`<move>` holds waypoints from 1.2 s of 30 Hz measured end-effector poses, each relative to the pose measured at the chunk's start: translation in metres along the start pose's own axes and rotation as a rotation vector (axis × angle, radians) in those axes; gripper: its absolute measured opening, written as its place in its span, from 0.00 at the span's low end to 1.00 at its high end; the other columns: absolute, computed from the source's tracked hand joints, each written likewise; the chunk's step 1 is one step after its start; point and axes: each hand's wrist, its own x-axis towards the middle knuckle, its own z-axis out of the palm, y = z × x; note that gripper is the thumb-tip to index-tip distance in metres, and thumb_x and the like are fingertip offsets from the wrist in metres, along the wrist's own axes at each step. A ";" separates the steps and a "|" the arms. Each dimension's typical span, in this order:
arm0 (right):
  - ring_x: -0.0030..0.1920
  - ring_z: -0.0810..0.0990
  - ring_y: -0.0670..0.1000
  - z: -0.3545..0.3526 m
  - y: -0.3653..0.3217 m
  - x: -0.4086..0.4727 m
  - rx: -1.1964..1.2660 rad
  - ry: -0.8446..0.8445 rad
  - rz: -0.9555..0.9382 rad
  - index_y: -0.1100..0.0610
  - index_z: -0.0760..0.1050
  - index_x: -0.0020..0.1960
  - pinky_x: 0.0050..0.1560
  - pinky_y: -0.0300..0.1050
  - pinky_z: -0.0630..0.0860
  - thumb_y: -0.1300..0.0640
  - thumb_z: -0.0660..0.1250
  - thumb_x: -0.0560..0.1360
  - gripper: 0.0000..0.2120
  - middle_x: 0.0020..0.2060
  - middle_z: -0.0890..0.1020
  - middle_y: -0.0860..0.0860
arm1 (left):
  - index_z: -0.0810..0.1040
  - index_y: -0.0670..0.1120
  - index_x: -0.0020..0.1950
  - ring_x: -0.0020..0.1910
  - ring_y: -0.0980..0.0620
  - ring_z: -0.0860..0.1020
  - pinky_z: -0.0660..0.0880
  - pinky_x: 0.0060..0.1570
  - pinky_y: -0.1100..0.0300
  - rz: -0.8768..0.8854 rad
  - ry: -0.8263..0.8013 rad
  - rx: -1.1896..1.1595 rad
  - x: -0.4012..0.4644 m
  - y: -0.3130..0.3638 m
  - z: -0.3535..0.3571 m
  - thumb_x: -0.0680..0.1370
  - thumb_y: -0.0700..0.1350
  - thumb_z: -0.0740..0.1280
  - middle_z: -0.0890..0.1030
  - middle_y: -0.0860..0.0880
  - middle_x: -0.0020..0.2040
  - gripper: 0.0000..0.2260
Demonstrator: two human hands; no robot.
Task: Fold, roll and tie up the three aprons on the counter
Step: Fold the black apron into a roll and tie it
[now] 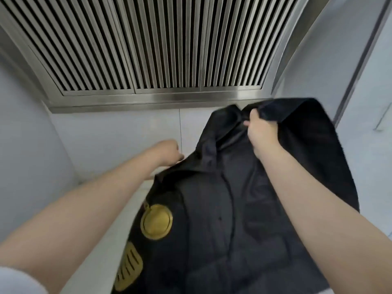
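Pale wall panels (118,132) all round; overhead, a stainless extractor hood (148,100) with long rows of slatted filters (135,43) fills the upper view. Vertical seam in the wall runs down behind the hands. At far right, a steel-edged frame (358,66) slants down the wall.

Left arm reaches forward from lower left, white sleeve (14,281) at its near end. Left hand (169,150) is curled at the apron's left edge; the fingers are hidden behind the cloth, so the grip itself cannot be told.

Dark apron (229,209) is held up in the air between the two hands, in front of the wall, hanging slack with deep creases. Gold printed marks (156,221) show on its lower left: a round disc and, below it, a ribbed shape. Motion blur softens the fabric.

Right hand (262,132) is raised higher, fist clamped on a bunched top fold, cloth draping over and past it to the right.
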 end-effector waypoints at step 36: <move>0.60 0.74 0.54 0.064 0.287 0.095 -1.126 -0.842 -0.002 0.58 0.72 0.64 0.60 0.42 0.68 0.55 0.64 0.78 0.16 0.63 0.72 0.56 | 0.73 0.42 0.43 0.45 0.45 0.75 0.69 0.39 0.58 -0.238 -0.200 -0.049 0.163 -0.145 0.215 0.76 0.43 0.65 0.76 0.46 0.41 0.05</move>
